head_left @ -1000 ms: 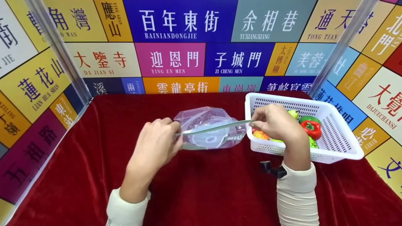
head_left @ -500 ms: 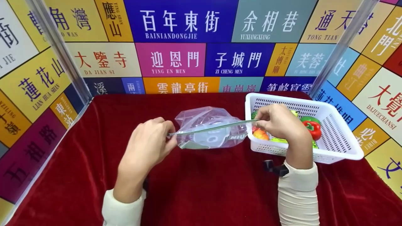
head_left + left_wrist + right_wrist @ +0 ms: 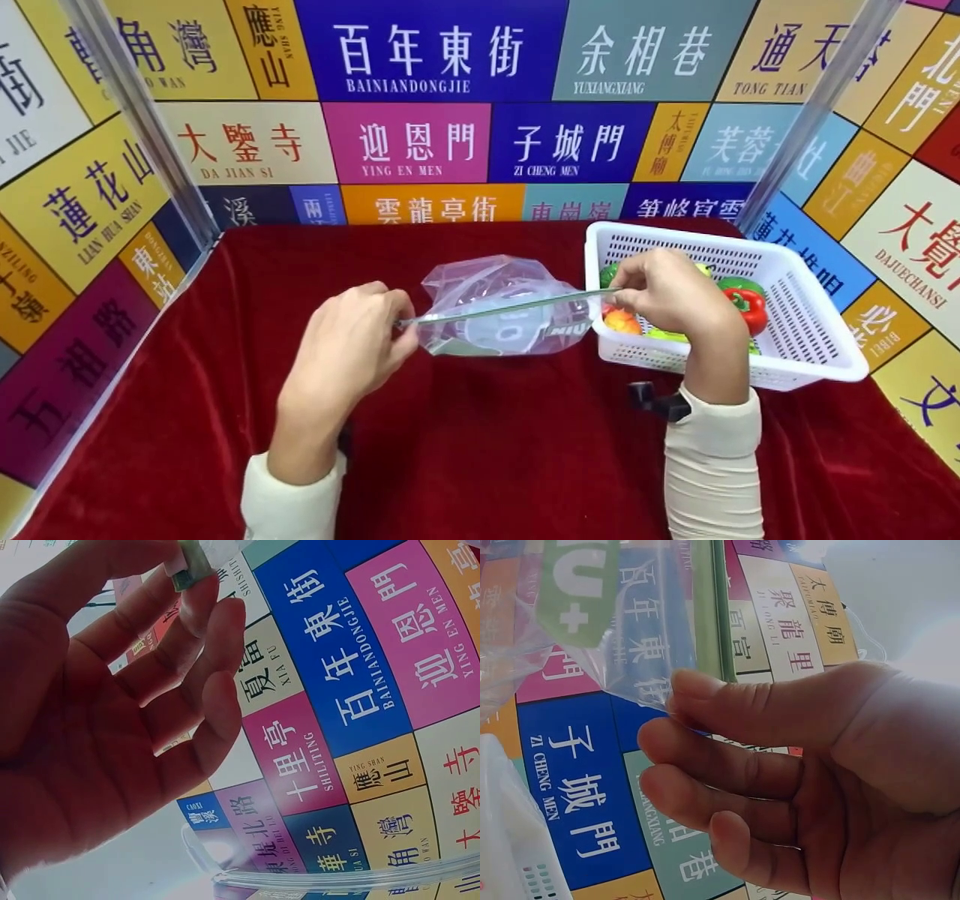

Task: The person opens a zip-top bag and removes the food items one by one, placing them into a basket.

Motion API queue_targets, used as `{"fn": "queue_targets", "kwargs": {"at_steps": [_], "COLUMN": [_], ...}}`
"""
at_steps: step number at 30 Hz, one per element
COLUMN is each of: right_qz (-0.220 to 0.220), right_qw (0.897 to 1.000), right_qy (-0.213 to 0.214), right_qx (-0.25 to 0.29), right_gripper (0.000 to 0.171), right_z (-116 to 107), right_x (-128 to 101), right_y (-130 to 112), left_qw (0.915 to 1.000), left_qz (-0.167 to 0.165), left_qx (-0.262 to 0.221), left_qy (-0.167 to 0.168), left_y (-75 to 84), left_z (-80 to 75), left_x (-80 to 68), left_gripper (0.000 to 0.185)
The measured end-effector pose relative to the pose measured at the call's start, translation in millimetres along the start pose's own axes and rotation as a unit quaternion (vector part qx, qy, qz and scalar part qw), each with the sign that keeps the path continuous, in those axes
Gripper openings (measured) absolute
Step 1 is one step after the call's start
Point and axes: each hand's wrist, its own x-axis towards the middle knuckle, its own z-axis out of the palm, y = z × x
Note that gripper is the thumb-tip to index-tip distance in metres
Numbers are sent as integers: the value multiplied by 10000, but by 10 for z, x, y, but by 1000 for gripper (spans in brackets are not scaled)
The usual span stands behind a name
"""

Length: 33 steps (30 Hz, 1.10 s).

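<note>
A clear zip-lock bag [image 3: 502, 330] with white lettering is stretched out over the middle of the red cloth. Its green top strip [image 3: 517, 304] runs taut between both hands, slanting up to the right. My left hand [image 3: 345, 345] pinches the strip's left end; in the left wrist view the strip's corner [image 3: 193, 562] sits between thumb and forefinger. At the other end, my right hand [image 3: 664, 296] pinches the corner, in front of the white basket. From the right wrist, the bag's green printed patch [image 3: 577, 585] shows beyond the thumb, and the other fingers curl loosely.
The white perforated basket [image 3: 817, 367] stands at the right, holding a red bell pepper [image 3: 746, 309], an orange-red piece [image 3: 621, 321] and several green items, partly behind the right hand. Signboard-patterned panels [image 3: 442, 52] enclose the red cloth [image 3: 480, 450] at back and sides.
Over the last second the left hand has shifted slightly left and the right hand slightly right, drawing the bag's strip out longer. Little has moved in the last half second.
</note>
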Motion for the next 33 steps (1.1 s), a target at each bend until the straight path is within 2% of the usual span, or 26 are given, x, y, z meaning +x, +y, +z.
{"fn": "queue_targets", "kwargs": {"at_steps": [5,9,15,19,23,28,33], "right_qz": [4,-163,-574,-784,-937,-950,-1221], "right_qw": [10000,9998,9968,9936,9905,9870,9846], "right_qy": [-37,-114,-564,-804,-996,-1286,-1233], "right_qx": [15,-4,-14,-72,-156,-130,-208], "right_gripper": [6,4,8,9,11,11,10], "right_z": [12,53,170,274,379,509,677], "right_x": [4,27,91,147,200,258,340], "right_y": [-12,-33,-102,-161,-226,-292,-343], "left_qw": [10000,9999,9990,9989,9972,9931,9916], "left_qz": [-39,-136,-420,-322,-158,-15,81], "left_qx": [1,17,21,231,468,505,606], "left_qy": [-40,-93,-150,-245,-565,-1060,-1143], "left_y": [2,-8,-42,-26,53,182,220], "left_z": [-15,-27,-33,10,110,324,537], "left_x": [-1,-13,-40,-30,8,82,130], "left_gripper": [11,10,6,13,20,24,16]}}
